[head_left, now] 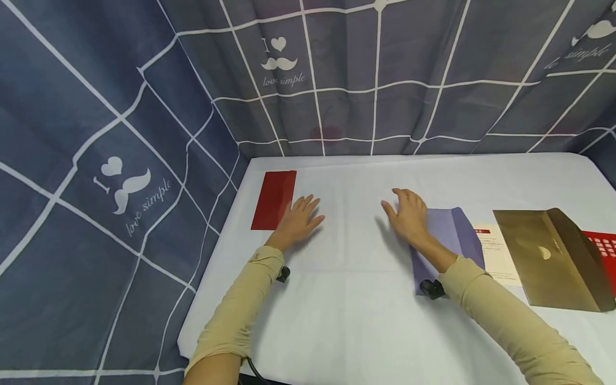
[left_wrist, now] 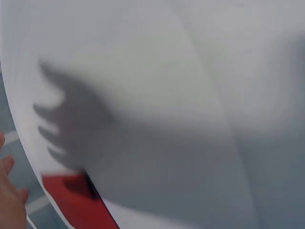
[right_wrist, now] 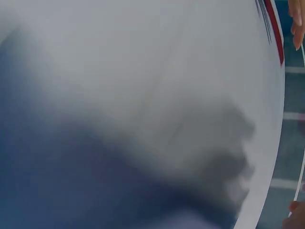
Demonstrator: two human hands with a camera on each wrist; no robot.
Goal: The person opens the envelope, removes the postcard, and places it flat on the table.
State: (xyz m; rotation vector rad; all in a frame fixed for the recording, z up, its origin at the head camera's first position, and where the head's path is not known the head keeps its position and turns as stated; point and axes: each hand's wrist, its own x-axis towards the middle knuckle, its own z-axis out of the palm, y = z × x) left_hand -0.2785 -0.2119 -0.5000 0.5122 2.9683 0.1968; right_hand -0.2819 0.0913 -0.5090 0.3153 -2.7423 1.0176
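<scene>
left hand (head_left: 297, 223) hovers by red paper (head_left: 273, 198), fingers spread; right hand (head_left: 410, 215), fingers parted from thumb, beside purple envelope (head_left: 445, 230).

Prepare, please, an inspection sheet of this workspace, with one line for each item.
Surface: white tabletop, lightly creased.
Job's things: red sheet near the left hand; purple envelope near the right hand.
Clutter: cream printed card, gold envelope and red patterned item at the right.
Hands: both with fingers extended, holding nothing.
Cables: one black cable, lower left.
Surroundings: dark curtain with white grid lines.
</scene>
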